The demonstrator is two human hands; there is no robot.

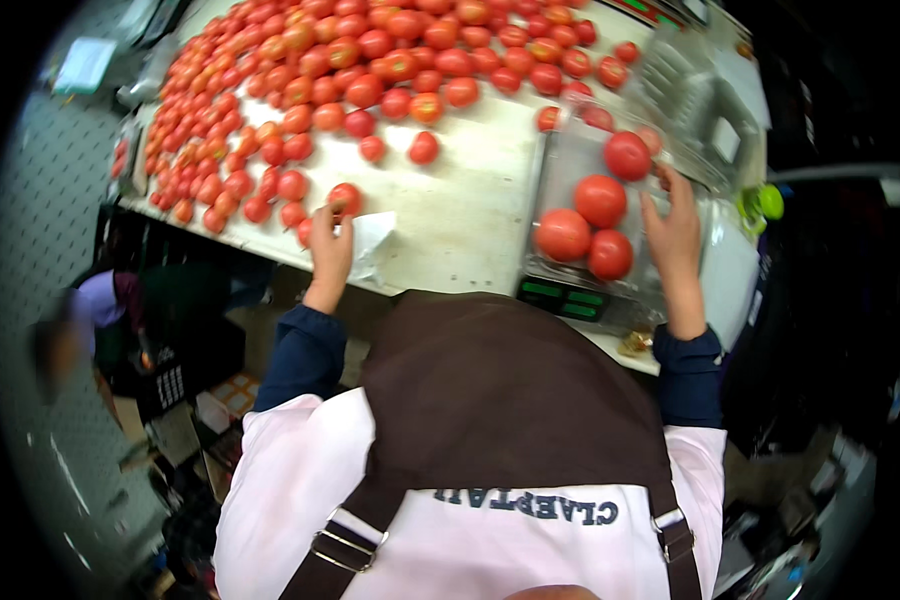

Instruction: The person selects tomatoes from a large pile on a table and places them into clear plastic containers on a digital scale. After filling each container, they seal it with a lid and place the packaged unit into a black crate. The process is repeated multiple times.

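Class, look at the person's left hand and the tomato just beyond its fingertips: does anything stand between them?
Nothing visible does. The left hand has its fingertips right at the tomato on the white table. A crumpled white bag lies beside the hand, to its right, not between. The right hand rests beside the tomatoes on the scale.
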